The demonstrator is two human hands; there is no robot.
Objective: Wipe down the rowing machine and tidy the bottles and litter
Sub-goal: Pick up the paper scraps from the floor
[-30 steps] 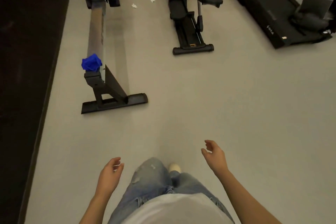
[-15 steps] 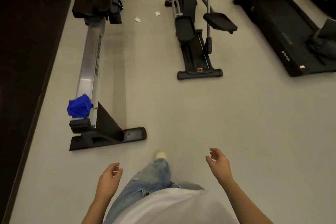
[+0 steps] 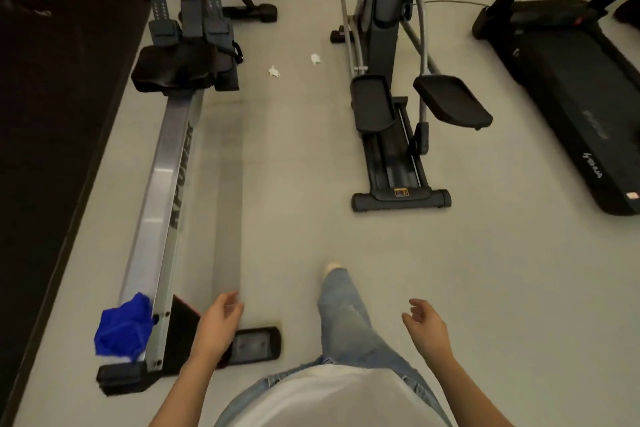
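Rowing machine [image 3: 166, 184] at 10 o'clock, rail lettering reads "POWER"; blue cloth [image 3: 123, 331] on its near end at 8. Left hand [image 3: 218, 322] and right hand [image 3: 427, 326] loosely spread, holding nothing.

Left hand [image 3: 218, 326] is out over the rowing machine [image 3: 162, 204], right above its rear foot [image 3: 256, 343]. A cloth [image 3: 123, 331] is bunched on the near end of the rail, just left of those fingers. The rail runs on ahead of the fingertips to the seat [image 3: 173, 68] at the far end. Two paper scraps [image 3: 274, 71] lie on the floor [image 3: 294, 225] well beyond the fingers, between the rowing machine and the elliptical trainer [image 3: 388, 135]. The trainer stands ahead of the right hand [image 3: 427, 326], with the treadmill [image 3: 571, 107] further right. A leg [image 3: 346, 315] is between the two hands.
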